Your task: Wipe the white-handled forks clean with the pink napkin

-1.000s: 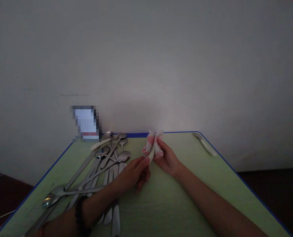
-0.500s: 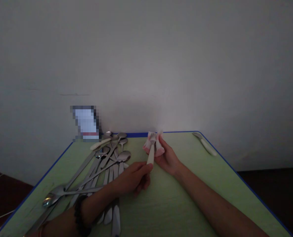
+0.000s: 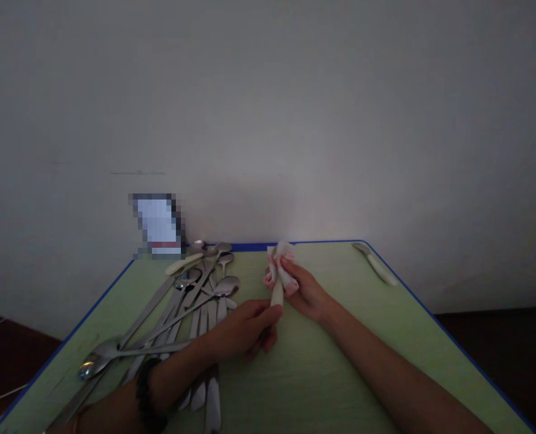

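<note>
My left hand [image 3: 245, 330] pinches the lower end of a white-handled utensil [image 3: 277, 296] that points away from me over the green table [image 3: 322, 374]. My right hand [image 3: 304, 291] is closed around a white and pink cloth [image 3: 280, 269], which is wrapped around the utensil's upper part. The utensil's head is hidden inside the cloth. Both hands sit near the middle of the table, just right of a pile of metal spoons [image 3: 190, 301].
Several long steel spoons and other cutlery lie spread over the table's left half. One white-handled utensil [image 3: 376, 263] lies alone at the far right corner. A blurred box [image 3: 158, 226] stands at the back left against the wall. The table has a blue edge [image 3: 245, 246].
The cloth has closed tighter round the utensil and my right hand has slid slightly down it. My left hand stays on the handle's end.
</note>
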`<state>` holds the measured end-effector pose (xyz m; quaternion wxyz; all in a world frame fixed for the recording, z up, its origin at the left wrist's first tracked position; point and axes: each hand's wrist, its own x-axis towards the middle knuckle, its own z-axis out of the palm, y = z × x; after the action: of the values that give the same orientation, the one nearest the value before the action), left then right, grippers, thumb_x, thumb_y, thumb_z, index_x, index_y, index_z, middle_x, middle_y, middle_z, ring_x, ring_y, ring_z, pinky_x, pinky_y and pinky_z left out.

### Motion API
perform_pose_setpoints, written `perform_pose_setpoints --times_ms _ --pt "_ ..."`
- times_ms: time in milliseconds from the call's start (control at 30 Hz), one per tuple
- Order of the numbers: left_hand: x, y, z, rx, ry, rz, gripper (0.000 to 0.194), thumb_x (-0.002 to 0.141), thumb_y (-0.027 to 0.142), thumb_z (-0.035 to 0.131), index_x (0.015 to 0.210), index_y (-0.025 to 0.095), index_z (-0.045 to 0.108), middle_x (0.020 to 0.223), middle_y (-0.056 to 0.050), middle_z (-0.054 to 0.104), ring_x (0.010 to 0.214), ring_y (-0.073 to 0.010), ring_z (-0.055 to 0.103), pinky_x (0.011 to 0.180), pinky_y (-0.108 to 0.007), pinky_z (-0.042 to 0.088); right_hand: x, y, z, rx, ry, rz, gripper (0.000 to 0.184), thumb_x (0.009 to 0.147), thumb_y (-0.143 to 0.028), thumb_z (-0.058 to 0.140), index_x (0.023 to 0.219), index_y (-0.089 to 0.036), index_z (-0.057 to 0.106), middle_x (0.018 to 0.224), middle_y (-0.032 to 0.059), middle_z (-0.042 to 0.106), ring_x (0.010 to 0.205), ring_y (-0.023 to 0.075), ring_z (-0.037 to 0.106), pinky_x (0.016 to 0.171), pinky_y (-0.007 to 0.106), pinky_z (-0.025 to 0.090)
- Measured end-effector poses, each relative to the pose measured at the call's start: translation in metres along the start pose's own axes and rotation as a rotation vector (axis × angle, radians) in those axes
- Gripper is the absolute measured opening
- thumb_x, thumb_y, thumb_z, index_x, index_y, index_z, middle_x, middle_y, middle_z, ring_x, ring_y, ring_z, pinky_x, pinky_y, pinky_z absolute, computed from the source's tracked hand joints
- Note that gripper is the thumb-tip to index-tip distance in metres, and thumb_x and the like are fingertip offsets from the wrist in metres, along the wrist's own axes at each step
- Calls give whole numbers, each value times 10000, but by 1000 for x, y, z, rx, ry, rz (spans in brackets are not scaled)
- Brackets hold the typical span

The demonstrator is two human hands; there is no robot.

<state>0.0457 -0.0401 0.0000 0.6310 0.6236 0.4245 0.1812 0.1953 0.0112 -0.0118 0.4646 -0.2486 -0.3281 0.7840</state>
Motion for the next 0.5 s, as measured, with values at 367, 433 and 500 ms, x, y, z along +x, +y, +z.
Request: perform_pose_setpoints --times_ms 367,433,500 --pt "-2 2 0 10 8 -6 461 811 578 374 602 175 455 488 53 470 329 -53 374 336 -185 288 -1 2 1 -31 15 -18 237 728 -341 715 821 -134 647 693 3 670 621 101 631 634 203 489" --pt "-2 2 -1 -3 7 -3 453 815 567 370 603 176 451 490 53 474 325 -50 374 335 -184 287 -1 1 2 -22 14 -16 246 720 -344 723 830 -137 648 691 -3 668 616 98 631 640 203 493" --pt "-2 2 -1 -15 4 -2 449 811 570 377 606 177 446 488 56 471 323 -49 368 330 -183 284 -1 1 2 -19 12 -12 250 717 -345 725 831 -138 647 691 -4 668 616 98 632 634 201 494"
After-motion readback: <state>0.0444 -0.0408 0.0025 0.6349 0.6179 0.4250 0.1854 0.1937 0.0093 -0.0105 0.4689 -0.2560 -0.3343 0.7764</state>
